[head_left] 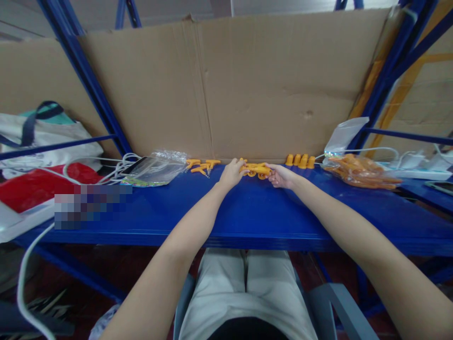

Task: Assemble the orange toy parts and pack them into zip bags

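Observation:
My left hand (231,173) is closed on the left end of some orange plastic pieces (257,168) near the back of the blue table. My right hand (280,177) pinches their right end, its fingers curled. Round, ring-like parts show along the lower side of these pieces; their exact kind is too small to make out. Left of my left hand lie several orange T-shaped handles with metal spirals, like corkscrews (200,169). To the right of my right hand, several orange thimble-shaped caps (300,161) stand in a row.
A clear plastic bag (155,170) lies left of the corkscrews. Another bag (359,172), filled with orange pieces, sits at the right. Cardboard (247,85) walls off the back. White cables, a red item (38,186) and a cloth bag (49,137) are at the left.

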The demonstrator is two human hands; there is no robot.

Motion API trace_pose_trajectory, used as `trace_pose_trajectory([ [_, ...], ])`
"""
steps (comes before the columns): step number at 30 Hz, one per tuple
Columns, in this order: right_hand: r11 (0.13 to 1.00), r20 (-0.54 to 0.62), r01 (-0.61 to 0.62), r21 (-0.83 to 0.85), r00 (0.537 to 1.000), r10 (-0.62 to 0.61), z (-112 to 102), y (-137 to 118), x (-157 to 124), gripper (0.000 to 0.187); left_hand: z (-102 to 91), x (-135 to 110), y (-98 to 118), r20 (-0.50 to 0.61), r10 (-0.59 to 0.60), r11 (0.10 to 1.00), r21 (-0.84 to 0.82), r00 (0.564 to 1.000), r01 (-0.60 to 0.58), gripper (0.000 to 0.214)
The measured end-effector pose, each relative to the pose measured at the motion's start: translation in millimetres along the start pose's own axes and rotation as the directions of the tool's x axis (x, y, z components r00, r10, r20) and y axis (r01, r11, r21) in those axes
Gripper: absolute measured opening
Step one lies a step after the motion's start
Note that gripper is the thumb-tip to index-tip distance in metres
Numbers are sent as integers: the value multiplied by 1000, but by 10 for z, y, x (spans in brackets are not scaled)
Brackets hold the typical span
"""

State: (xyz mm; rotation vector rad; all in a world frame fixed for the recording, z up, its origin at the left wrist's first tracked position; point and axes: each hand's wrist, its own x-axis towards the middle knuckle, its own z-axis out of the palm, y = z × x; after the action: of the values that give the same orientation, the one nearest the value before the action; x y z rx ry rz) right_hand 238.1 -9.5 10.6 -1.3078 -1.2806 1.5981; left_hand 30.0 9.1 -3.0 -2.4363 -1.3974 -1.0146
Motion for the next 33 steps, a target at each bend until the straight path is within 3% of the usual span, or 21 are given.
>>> trace_pose_trajectory([
  [8,1000,-32,7,21,999,-7,13,5,-6,46,7,2,6,9,-9,1000,-27,1000,9,23],
  [11,998,-131,67,6,989,-66,60,-35,-64,43,-11,-20,45,17,-7,999,-46,1000,7,32],
  [14,983,-264,181,-7,948,-177,78,-87,-129,39,-34,-48,91,51,-12,997,-78,999,16,51],
  [16,959,-359,269,-88,890,-282,44,-98,-149,34,-26,-60,85,69,-4,995,-104,998,11,62],
  [19,873,-463,338,-351,748,-475,-77,-56,-137,33,53,-60,-21,169,-68,992,-96,983,85,67],
  [21,768,-480,267,-583,649,-590,-166,-5,-109,34,147,-49,-141,306,-154,982,-54,939,179,63],
  [24,557,-446,8,-831,590,-673,-255,66,-44,35,295,-23,-315,337,-118,986,-75,934,152,60],
  [27,435,-399,-121,-892,661,-635,-293,111,39,37,377,2,-405,319,-91,988,-89,943,125,60],
  [33,312,-257,-103,-944,824,-505,-377,169,199,50,358,11,-364,331,-127,985,-68,935,158,59],
])
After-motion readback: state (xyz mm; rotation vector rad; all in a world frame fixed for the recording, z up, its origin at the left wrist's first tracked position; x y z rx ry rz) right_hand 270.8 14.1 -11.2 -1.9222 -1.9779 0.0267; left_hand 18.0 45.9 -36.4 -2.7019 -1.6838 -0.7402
